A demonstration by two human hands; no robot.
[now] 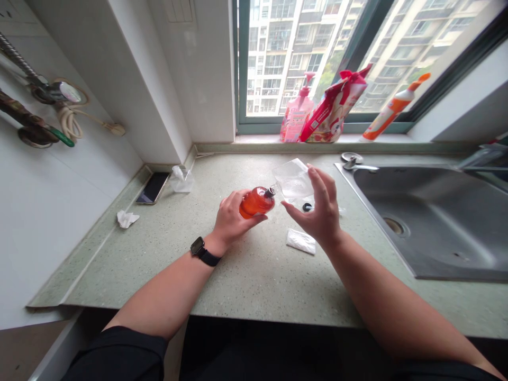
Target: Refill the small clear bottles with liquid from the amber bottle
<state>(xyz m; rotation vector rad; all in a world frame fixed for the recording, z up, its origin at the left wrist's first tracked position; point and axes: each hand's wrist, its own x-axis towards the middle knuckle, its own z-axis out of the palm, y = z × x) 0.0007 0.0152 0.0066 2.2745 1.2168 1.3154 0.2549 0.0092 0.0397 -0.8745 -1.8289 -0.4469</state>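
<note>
My left hand is wrapped round an orange-red bottle, which is tilted with its open dark neck to the right. In my right hand, a clear plastic cup is pinched between thumb and fingers, tipped on its side with its opening close to the bottle's neck. Behind my right hand, partly hidden, a black cap with a pale stem lies on the counter. A flat white packet rests on the counter below the cup.
On the green speckled counter are a phone, a clear container with tissue and a crumpled tissue. A steel sink is at the right. A pink pump bottle, red bag and orange-white bottle stand on the sill.
</note>
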